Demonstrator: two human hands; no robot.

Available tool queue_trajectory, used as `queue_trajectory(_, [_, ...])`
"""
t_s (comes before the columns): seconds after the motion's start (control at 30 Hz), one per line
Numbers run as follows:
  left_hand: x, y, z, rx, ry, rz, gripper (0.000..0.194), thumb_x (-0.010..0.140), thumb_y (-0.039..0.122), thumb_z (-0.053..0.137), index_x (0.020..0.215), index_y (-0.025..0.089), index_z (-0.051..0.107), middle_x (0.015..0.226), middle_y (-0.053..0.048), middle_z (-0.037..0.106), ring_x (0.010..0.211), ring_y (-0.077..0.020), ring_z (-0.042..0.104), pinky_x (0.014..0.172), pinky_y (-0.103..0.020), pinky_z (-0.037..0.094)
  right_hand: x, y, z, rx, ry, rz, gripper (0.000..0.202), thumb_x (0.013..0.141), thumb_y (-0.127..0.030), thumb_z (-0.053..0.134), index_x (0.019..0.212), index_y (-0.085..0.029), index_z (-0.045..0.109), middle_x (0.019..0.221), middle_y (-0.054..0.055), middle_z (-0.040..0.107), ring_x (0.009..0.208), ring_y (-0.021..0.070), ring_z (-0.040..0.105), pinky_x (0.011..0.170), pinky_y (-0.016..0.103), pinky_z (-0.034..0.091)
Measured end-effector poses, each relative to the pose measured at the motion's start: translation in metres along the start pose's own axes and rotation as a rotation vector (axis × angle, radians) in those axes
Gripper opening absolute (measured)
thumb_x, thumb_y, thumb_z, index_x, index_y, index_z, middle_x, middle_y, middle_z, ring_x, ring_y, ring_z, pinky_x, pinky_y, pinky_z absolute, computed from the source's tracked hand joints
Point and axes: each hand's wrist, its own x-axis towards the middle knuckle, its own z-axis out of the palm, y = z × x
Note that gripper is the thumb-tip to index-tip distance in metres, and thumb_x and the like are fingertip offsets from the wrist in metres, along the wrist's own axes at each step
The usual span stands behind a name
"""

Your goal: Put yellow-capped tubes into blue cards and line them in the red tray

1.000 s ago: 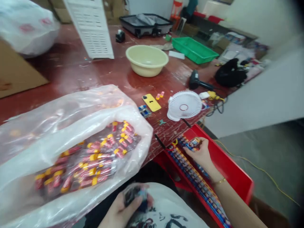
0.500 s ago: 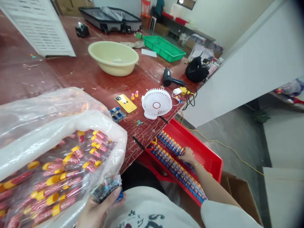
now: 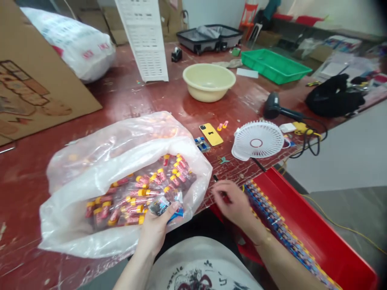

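Observation:
My left hand grips a small stack of printed plastic packets, dark with blue edges, thumb on top. It hovers over the near right rim of a clear plastic bag. In the bag lie many pink tubes with yellow caps. My right hand is above the table's front edge, left of a red tray. Its fingers are loosely curved and apart, and I see nothing in them. Rows of blue packets stand in the tray, partly hidden by my right forearm.
Beyond the bag lie a yellow phone, a white fan, a hair dryer with its cable, and a cream basin. A green tray and an open suitcase are farther back. A cardboard box stands left.
My right hand has come away from the packet rows in the red tray and moved left toward the bag. My left hand still holds its packets. The view has swung left.

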Motion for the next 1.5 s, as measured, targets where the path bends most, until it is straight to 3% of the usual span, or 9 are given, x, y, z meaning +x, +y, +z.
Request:
queue_trajectory(0.1, [0.002,0.005,-0.012,-0.014,0.022,-0.029,0.032,0.06,0.033,0.084,0.083,0.013,0.071,0.07,-0.005,0.074,0.066,-0.022,0.071,0.056,-0.029,0.057,0.057,-0.051,0.062,-0.091,-0.436,-0.112,0.019,0.089,-0.011,0.045,0.102,-0.021,0.055,0.102,0.007,0.064,0.099,0.0201,0.059,0.089,0.035,0.048])
queue_trajectory(0.17, [0.002,0.008,-0.02,-0.024,0.025,-0.063,0.035,0.062,0.035,0.082,0.087,0.012,0.072,0.08,-0.01,0.076,0.072,-0.025,0.072,0.059,-0.031,0.058,0.079,-0.067,0.093,-0.245,-0.605,-0.073,0.025,0.088,-0.007,0.045,0.109,-0.016,0.055,0.107,0.011,0.063,0.105,0.0231,0.057,0.089,0.036,0.048])
queue_trajectory(0.33, [0.001,0.01,-0.032,-0.031,0.04,-0.024,0.037,0.06,0.034,0.083,0.087,0.012,0.073,0.083,-0.013,0.077,0.075,-0.0265,0.073,0.06,-0.032,0.058,0.092,-0.074,0.126,-0.401,-0.665,0.037,0.032,0.088,-0.001,0.036,0.112,-0.005,0.055,0.107,0.025,0.06,0.105,0.0334,0.056,0.081,0.047,0.05])
queue_trajectory(0.6, [0.007,0.008,-0.028,0.001,0.054,0.06,0.031,0.053,0.032,0.087,0.073,0.012,0.073,0.066,-0.007,0.074,0.064,-0.0208,0.069,0.053,-0.026,0.054,0.073,-0.067,0.099,-0.357,-0.68,0.013,0.022,0.083,-0.001,0.046,0.095,-0.012,0.061,0.111,0.019,0.059,0.099,0.0278,0.059,0.08,0.04,0.051])
queue_trajectory(0.77, [0.01,0.008,-0.03,0.141,0.046,0.121,0.026,0.054,0.031,0.086,0.064,0.013,0.071,0.056,-0.004,0.07,0.053,-0.0175,0.062,0.051,-0.026,0.052,0.083,-0.056,0.06,0.154,-0.308,0.051,0.003,0.084,-0.018,0.059,0.083,-0.02,0.057,0.088,0.005,0.063,0.083,0.0197,0.061,0.075,0.034,0.052])
queue_trajectory(0.87, [0.013,0.005,-0.03,0.231,0.02,0.159,0.026,0.054,0.032,0.086,0.059,0.014,0.068,0.054,-0.003,0.067,0.051,-0.0173,0.06,0.052,-0.028,0.051,0.096,-0.063,0.037,0.459,-0.13,0.03,0.005,0.084,-0.024,0.061,0.086,-0.022,0.056,0.095,0.004,0.064,0.087,0.0172,0.061,0.079,0.032,0.051])
queue_trajectory(1.27, [0.018,0.005,-0.032,0.315,-0.095,0.121,0.02,0.055,0.025,0.084,0.059,0.015,0.067,0.054,-0.001,0.067,0.052,-0.0158,0.056,0.053,-0.025,0.046,0.105,-0.075,0.035,0.596,-0.2,-0.136,0.008,0.08,-0.019,0.066,0.08,-0.021,0.058,0.087,0.003,0.064,0.088,0.0167,0.062,0.084,0.034,0.051])
queue_trajectory(1.4, [0.017,0.008,-0.031,0.333,-0.103,0.107,0.019,0.055,0.022,0.084,0.058,0.015,0.066,0.053,0.001,0.065,0.052,-0.0141,0.055,0.053,-0.023,0.044,0.108,-0.078,0.029,0.57,-0.327,-0.25,0.007,0.081,-0.015,0.064,0.081,-0.021,0.06,0.091,0.004,0.065,0.089,0.0163,0.062,0.082,0.033,0.051])
queue_trajectory(1.5, [0.015,0.009,-0.028,0.32,-0.11,0.093,0.021,0.054,0.021,0.085,0.057,0.016,0.065,0.052,0.002,0.064,0.05,-0.0131,0.054,0.051,-0.023,0.043,0.11,-0.072,0.036,0.688,-0.369,-0.082,0.008,0.078,-0.02,0.068,0.078,-0.02,0.06,0.085,0.002,0.064,0.081,0.0146,0.061,0.076,0.031,0.052])
